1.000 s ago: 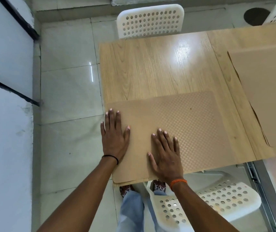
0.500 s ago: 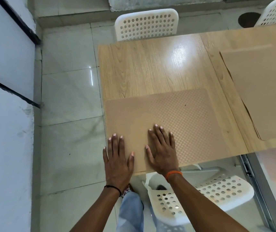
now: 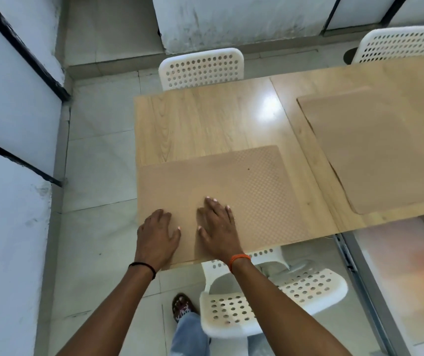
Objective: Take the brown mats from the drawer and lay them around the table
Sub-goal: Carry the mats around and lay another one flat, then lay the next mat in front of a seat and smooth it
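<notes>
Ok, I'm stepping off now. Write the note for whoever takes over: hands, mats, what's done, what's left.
Left hand: empty, palm down at the left near corner of the textured brown mat, fingers curled.
Right hand: empty, flat on the same mat.
That mat lies at the near left end of the wooden table, its near edge about flush with the table edge, in front of a white chair.
A second brown mat lies farther right.
Done: two mats down.
Left: the far side by the two other white chairs has no mat. The drawer is out of view.
</notes>
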